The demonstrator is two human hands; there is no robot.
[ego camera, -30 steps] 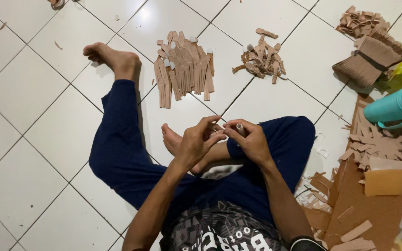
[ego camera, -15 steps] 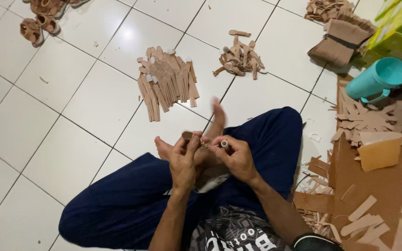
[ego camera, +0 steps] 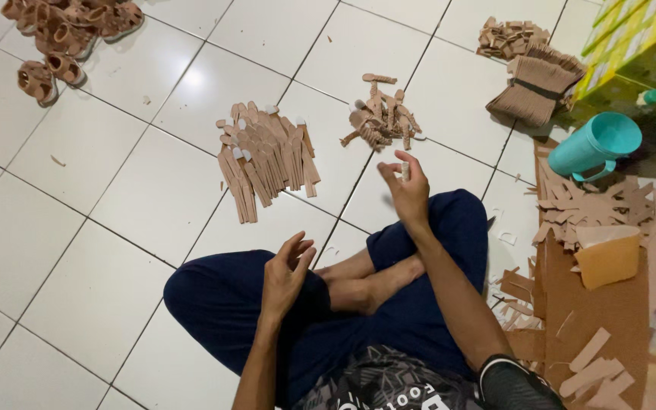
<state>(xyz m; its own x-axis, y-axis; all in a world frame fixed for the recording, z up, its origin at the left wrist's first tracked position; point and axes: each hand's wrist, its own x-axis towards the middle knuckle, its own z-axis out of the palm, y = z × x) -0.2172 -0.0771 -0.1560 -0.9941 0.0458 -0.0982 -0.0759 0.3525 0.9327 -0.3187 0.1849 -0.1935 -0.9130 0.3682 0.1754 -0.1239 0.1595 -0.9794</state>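
My right hand (ego camera: 410, 191) pinches one small pale piece (ego camera: 405, 170) above two heaps of tan strips (ego camera: 267, 156), while my left hand (ego camera: 285, 275) hangs loosely open, empty, over my knee.

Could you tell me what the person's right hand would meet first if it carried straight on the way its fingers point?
Probably the small heap of tan strips just beyond the right hand; depth is uncertain.

Navy trousers (ego camera: 419, 319), bare feet (ego camera: 373, 285), dark patterned shirt (ego camera: 389, 387), black wristband (ego camera: 514, 383).
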